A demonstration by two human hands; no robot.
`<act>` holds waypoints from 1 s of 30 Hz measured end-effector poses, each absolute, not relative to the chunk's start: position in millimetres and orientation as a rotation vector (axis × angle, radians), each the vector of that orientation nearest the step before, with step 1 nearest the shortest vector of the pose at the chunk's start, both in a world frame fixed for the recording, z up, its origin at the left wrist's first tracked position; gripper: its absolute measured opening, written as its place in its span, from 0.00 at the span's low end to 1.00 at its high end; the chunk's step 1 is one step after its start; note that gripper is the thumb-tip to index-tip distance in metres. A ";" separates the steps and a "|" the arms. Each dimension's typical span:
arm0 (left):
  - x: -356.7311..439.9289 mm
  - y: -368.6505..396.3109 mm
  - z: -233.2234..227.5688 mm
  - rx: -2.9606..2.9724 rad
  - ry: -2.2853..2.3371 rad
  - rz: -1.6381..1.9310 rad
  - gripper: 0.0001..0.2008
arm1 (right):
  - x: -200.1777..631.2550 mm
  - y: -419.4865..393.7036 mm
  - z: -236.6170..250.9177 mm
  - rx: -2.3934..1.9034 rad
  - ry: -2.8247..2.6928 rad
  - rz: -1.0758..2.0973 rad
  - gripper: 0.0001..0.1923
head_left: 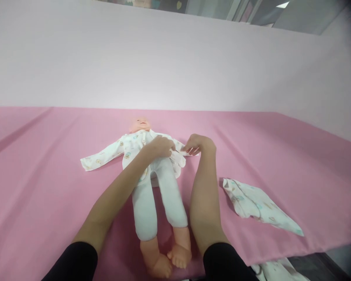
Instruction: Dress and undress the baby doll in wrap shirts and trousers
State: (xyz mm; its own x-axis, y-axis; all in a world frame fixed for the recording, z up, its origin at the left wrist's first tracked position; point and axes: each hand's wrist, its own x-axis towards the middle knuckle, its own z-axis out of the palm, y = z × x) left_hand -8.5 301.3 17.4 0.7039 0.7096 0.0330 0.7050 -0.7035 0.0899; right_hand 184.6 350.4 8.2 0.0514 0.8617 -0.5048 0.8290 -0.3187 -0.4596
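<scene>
A baby doll lies on its back, feet towards me, in white trousers and a white printed baby shirt. One shirt sleeve stretches out flat to the left; the shirt's right side is bunched beside the body. My left hand reaches across the doll's chest, closed at the shirt's right part, its fingertips partly hidden. Just right of it, my right hand bends down with curled fingers pinching at the right sleeve.
A pink sheet covers the surface under the doll. To the right lies a folded white printed garment. A pale wall or padded panel rises behind. More white cloth shows below the front right edge.
</scene>
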 end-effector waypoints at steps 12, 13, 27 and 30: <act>-30.5 286.9 51.5 2.531 0.915 0.091 0.13 | 147.9 347.0 12.3 -2.289 -2.014 1.096 0.10; -35.0 285.0 57.2 2.506 0.906 0.076 0.12 | 145.0 346.2 13.0 -2.295 -2.032 1.069 0.10; -102.7 297.3 59.1 2.036 2.056 0.094 0.17 | 113.1 341.5 16.3 -2.129 -2.166 1.027 0.07; -100.3 297.7 57.5 2.077 1.975 0.123 0.22 | 112.7 340.3 22.2 -2.105 -2.150 0.959 0.03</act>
